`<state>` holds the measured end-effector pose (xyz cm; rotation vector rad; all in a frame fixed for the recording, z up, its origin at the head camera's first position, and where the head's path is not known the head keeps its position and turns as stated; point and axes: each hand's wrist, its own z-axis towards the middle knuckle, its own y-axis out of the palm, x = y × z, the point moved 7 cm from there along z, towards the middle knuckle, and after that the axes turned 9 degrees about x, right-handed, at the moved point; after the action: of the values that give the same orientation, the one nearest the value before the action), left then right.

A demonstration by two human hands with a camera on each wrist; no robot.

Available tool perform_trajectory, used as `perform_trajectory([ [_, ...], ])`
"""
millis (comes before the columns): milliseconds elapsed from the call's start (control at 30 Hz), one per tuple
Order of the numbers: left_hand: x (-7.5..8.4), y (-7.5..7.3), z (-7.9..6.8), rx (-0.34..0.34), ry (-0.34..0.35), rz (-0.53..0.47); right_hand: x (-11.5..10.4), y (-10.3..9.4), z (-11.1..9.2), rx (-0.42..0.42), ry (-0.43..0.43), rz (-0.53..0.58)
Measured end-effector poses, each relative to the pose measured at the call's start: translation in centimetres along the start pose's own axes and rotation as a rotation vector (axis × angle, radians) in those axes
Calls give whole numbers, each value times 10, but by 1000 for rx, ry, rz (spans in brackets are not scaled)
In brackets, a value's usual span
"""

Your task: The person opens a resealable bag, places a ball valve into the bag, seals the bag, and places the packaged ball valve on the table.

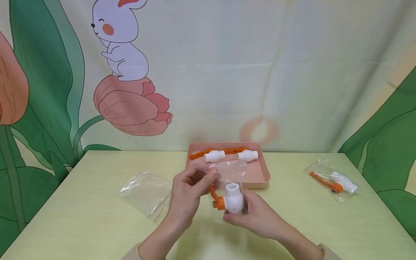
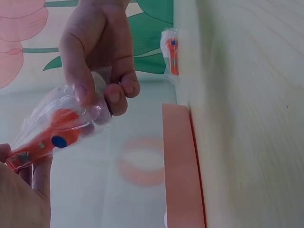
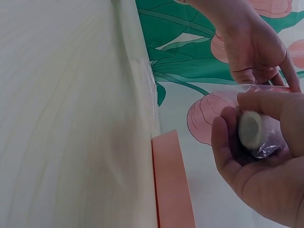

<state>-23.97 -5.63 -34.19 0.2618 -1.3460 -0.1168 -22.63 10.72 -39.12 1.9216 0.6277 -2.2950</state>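
Observation:
A white ball valve (image 1: 234,200) with an orange lever handle (image 1: 219,203) sits inside a clear plastic bag (image 1: 238,174), held up above the table in front of me. My right hand (image 1: 261,216) grips the valve's white body through the plastic from the right. From the left, my left hand (image 1: 188,191) pinches the bag near its top, by the far end of the lever. In the left wrist view the orange lever (image 2: 65,124) and its blue dot show through the film. One round pipe end (image 3: 250,129) shows between the right fingers in the right wrist view.
Behind the hands stands a pink tray (image 1: 264,177) with two white valves (image 1: 214,156) with orange levers. A flat clear bag (image 1: 143,191) lies on the table (image 1: 97,209) to the left. Another bagged valve (image 1: 346,182) lies at the right. A printed curtain (image 1: 208,90) hangs behind.

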Motion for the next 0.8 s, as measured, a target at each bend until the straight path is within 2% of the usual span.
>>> perform_trajectory([
  [167, -1, -1, 2, -1, -24, 0, 1, -1, 0, 31, 36, 35],
  [367, -3, -2, 3, -7, -64, -13, 1, -3, -2, -7, 42, 38],
  [500, -4, -2, 3, -25, -98, -18, -4, -10, -2, 3, -14, 27],
  [567, -6, -1, 2, -38, -117, -19, -11, -15, 0, 59, -79, 46],
  [667, -9, 0, 0, -58, -136, -16, -20, -27, 2, 208, -165, 85],
  [733, -10, 1, -1, -67, -139, -10, -25, -34, 3, 297, -198, 118],
  [800, -10, 2, -1, -75, -140, -6, -27, -39, 2, 348, -218, 152],
])
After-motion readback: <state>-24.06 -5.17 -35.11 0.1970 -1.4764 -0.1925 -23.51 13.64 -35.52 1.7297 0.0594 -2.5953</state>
